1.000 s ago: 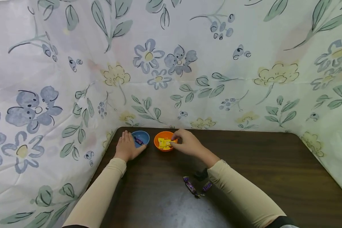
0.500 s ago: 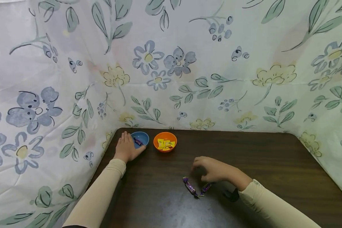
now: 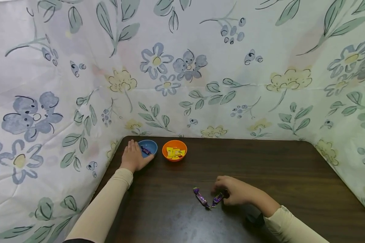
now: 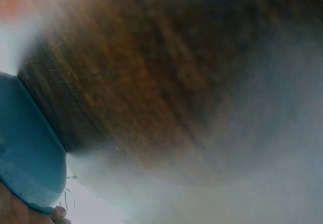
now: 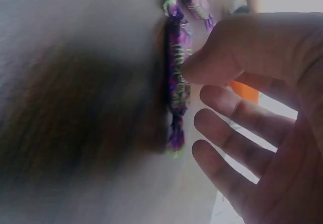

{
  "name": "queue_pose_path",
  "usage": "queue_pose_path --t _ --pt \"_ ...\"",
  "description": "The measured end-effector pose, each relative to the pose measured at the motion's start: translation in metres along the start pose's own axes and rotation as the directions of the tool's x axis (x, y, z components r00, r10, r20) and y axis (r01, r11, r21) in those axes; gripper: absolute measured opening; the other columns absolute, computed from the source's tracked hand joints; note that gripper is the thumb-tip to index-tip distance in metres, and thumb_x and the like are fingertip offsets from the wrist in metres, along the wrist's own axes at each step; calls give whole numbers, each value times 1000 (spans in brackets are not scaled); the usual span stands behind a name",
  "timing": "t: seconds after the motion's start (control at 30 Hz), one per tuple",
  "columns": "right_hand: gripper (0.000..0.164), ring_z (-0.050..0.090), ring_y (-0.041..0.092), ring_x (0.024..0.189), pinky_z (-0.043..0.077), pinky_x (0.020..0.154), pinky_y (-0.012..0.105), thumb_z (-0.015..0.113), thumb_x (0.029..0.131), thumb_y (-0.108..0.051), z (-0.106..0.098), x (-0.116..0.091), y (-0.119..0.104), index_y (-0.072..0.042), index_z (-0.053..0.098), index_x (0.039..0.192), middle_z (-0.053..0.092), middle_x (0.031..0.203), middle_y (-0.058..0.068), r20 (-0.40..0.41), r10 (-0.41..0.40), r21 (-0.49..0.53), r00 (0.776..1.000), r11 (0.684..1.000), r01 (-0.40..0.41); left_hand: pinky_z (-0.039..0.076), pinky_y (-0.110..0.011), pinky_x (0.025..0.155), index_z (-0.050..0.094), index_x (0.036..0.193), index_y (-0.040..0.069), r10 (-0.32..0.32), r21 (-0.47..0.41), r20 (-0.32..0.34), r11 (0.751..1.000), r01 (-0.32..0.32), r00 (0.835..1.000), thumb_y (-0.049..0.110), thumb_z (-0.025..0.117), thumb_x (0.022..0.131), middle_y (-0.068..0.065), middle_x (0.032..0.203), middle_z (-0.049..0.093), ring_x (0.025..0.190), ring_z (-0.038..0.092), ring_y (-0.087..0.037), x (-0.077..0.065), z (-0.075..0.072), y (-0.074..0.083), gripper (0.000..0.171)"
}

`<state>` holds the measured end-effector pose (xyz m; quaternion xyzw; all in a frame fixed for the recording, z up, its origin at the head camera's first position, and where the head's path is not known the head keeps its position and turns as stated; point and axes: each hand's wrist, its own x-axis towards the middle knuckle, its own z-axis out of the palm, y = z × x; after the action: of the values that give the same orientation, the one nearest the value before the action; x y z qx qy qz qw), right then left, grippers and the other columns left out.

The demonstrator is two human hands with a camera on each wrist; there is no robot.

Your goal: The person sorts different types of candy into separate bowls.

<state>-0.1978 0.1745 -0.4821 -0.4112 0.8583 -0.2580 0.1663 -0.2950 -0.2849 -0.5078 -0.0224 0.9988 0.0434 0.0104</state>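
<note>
Candy (image 3: 218,198) is being reached for by right hand (image 3: 238,191); grip: can't tell.
Blue bowl (image 3: 152,146) is being touched by left hand (image 3: 133,157), grip wide.

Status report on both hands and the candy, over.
Left hand against blue bowl. Right hand at purple-wrapped candy, grip unclear. Second purple-wrapped candy beside it on table. Nothing visibly blocking.
</note>
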Motion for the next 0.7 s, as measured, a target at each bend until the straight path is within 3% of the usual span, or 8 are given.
queue_pose_path --t 0.4,0.7 --pt "38 48 4 78 42 67 21 71 84 4 12 -1 3 -23 76 111 62 101 -7 -20 7 -20 1000 1000 -7 18 -60 133 17 162 -17 -5 -5 4 1000 5 1000 81 45 94 -40 170 11 161 13 -54 0 1 -3 122" --pt "31 53 2 79 49 68 20 72 87 0 11 2 0 -23 74 107 62 98 -9 -36 19 -27 999 999 -20 17 -61 133 17 161 -18 2 -10 1 1000 -2 1000 81 45 94 -41 170 11 161 13 -55 3 4 -2 123"
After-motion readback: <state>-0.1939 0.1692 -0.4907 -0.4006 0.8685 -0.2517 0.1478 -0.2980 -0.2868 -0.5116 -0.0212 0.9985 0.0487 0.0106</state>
